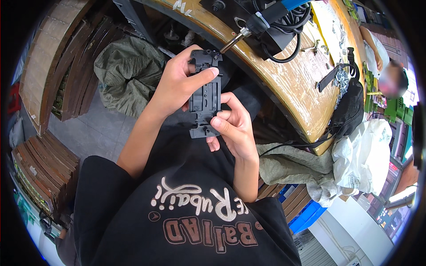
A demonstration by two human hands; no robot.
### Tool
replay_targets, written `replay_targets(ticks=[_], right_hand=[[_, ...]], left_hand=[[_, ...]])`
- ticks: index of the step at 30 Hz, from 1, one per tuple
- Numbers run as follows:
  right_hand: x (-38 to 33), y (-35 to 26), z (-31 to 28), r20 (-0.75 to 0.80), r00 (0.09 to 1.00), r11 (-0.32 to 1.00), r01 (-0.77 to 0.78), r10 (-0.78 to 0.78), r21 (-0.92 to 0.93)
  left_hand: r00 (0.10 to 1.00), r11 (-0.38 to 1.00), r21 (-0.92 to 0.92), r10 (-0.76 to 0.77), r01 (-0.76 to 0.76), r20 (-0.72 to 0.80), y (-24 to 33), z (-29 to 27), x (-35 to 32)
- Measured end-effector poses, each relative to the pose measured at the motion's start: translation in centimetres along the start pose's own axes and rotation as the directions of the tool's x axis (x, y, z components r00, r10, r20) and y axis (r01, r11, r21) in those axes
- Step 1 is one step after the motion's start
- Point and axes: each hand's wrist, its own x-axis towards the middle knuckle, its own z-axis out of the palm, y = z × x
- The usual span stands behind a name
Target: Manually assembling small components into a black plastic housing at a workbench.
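Black plastic frame is up in both hands, just off the edge of the wooden bench, long axis running nearly straight away from the black T-shirt. Blue-and-black tool slants in from the bench side toward the frame's far right corner. Left hand is the closer one to that, pinching the far half, thumb across the front, fingers mostly hidden behind. Right hand pinches the near end's right edge. Tool's metal tip is right by that corner; can't tell if they're touching tbh.
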Motion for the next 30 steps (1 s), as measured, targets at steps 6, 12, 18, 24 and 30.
replay_targets(ticks=[6, 12, 18, 24, 30], right_hand=[[0.1, 0.0, 0.2, -0.010, 1.000, 1.000, 0.002, -0.002, 0.008], [0.1, 0.1, 0.1, 0.009, 1.000, 1.000, -0.006, 0.006, 0.022], [-0.4, -0.1, -1.5, -0.031, 0.998, 0.991, -0.060, 0.056, -0.118], [-4.7, 1.1, -8.2, -0.184, 0.983, 0.868, -0.109, 0.021, -0.485], [-13.2, 0.3, -15.3, -0.210, 0.435, 0.477, 0.846, -0.875, -0.236]], left_hand=[[1.000, 1.000, -0.028, 0.004, -0.004, -0.013, 0.0, -0.1, 0.0], [0.998, 0.995, -0.091, 0.041, -0.044, -0.043, 0.0, 0.1, -0.1], [1.000, 0.995, 0.098, 0.010, -0.012, 0.020, -0.5, 0.6, 0.0], [0.911, 0.854, 0.484, -0.337, 0.191, 0.236, -4.7, 1.7, -2.3], [0.741, 0.788, 0.498, -0.567, 0.362, 0.359, -7.8, 2.7, -4.8]])
